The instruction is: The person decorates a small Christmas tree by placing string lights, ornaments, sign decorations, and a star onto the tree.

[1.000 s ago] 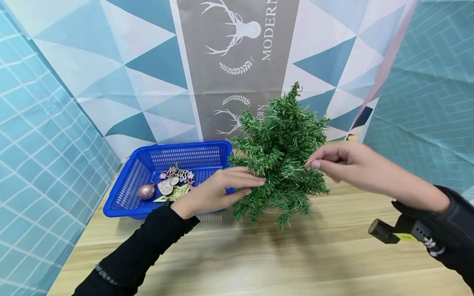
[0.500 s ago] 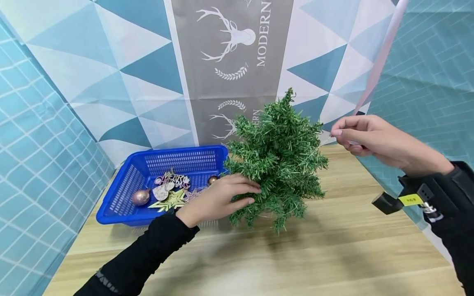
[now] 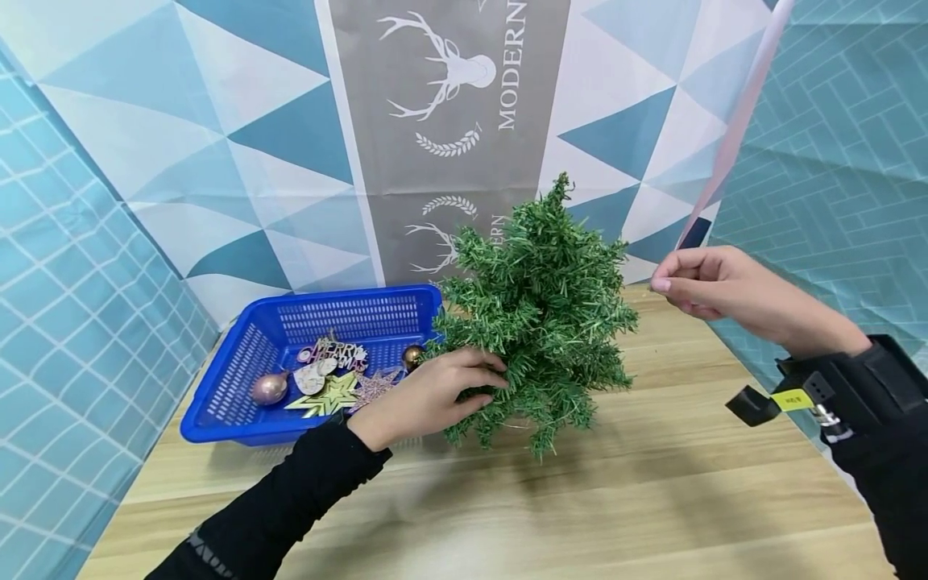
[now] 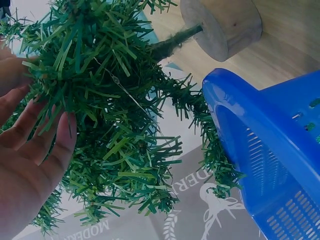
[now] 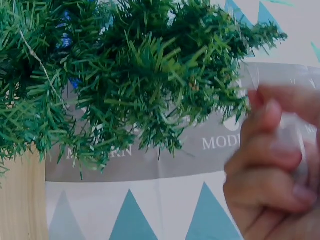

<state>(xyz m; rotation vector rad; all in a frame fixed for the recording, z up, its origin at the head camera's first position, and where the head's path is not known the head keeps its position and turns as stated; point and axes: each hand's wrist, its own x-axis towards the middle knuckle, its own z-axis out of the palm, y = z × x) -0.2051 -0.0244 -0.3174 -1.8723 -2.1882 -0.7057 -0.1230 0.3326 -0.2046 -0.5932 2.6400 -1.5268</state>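
A small green artificial Christmas tree stands upright in the middle of the head view, its round wooden base visible in the left wrist view. My left hand rests against its left lower branches with fingers extended. Among the branches runs a thin silvery wire with tiny bulbs, a fairy light string. To the right of the tree, my right hand pinches the string between thumb and index finger, other fingers curled. Near those fingertips the wire is too fine and blurred to follow fully.
Left of the tree, a blue plastic basket holds a pink ball, a gold star, a pink glitter star, a bronze ball and a Merry Christmas sign. Patterned cloth hangs behind the wooden table.
My right hand has moved from the tree's right side outward and away to the right, then slightly down. My left hand stays at the left branches. The head view has shifted a little.
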